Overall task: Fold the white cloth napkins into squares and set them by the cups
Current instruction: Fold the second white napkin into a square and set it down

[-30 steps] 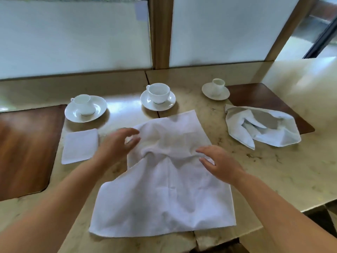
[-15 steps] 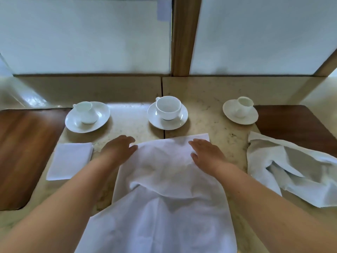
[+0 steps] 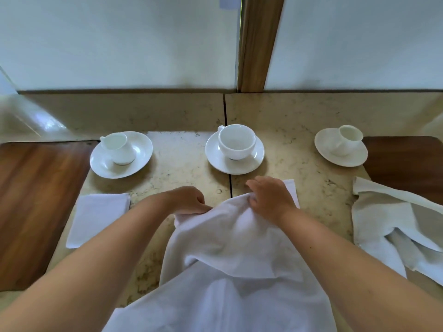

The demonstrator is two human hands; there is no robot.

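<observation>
Since half a second ago both our hands have curled and bunched the far edge of the napkin [image 3: 230, 248] below the middle cup [image 3: 236, 141]; our left hand [image 3: 189, 200] pinches one corner, our right hand [image 3: 269, 197] grips the other; we should draw both corners back evenly so edges meet square.
</observation>
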